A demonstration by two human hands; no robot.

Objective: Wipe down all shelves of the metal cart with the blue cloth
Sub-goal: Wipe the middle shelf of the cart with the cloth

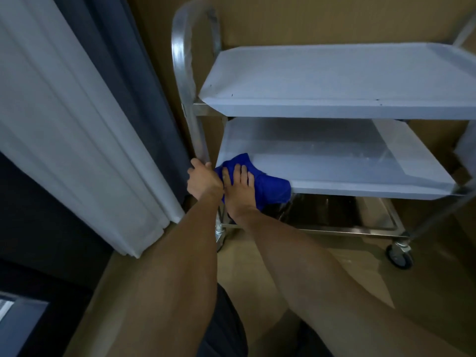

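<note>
Pressing flat with straight fingers, the right hand [240,186] holds the blue cloth [268,186] on the middle shelf's [334,166] near left corner. The left hand [203,179] grips the metal cart's [334,81] upright post [197,130]. No readable writing shows.

- Dim, bluish light around me; my forearms look dull and brown.
- The cart's top shelf [334,73] shows a soft pale sheen.
- Everything is slightly blurred, edges bowed by the wide lens.
</note>
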